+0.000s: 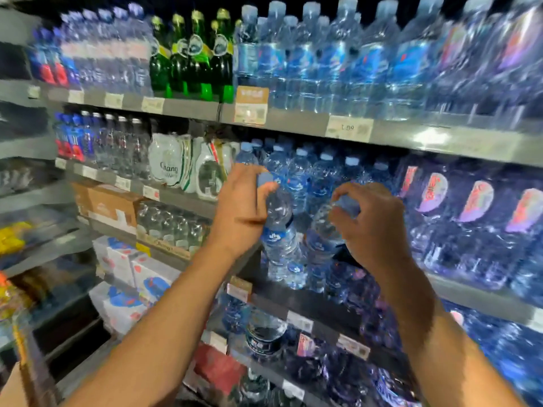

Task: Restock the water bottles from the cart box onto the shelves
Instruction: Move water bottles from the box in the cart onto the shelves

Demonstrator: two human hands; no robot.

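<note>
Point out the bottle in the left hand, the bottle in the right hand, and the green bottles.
Left bottle (pixel 279 230), head view, on its label band.
Right bottle (pixel 320 230), head view, on its clear shoulder.
Green bottles (pixel 191 66), head view, on a middle bottle's body.

Water bottles (pixel 280 230): clear, pale blue caps, blue labels with white marks. Glass bottles (pixel 191 54): green, yellow-topped. Shelf rails (pixel 293 121): grey. Cartons (pixel 105 204): brown.

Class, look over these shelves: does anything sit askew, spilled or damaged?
Nothing is spilled or visibly damaged. Only the two clear plastic blue-capped water bottles are off upright: the left hand holds one and the right hand the other, both tilted at the middle grey shelf. Shelved rows stand straight.
</note>
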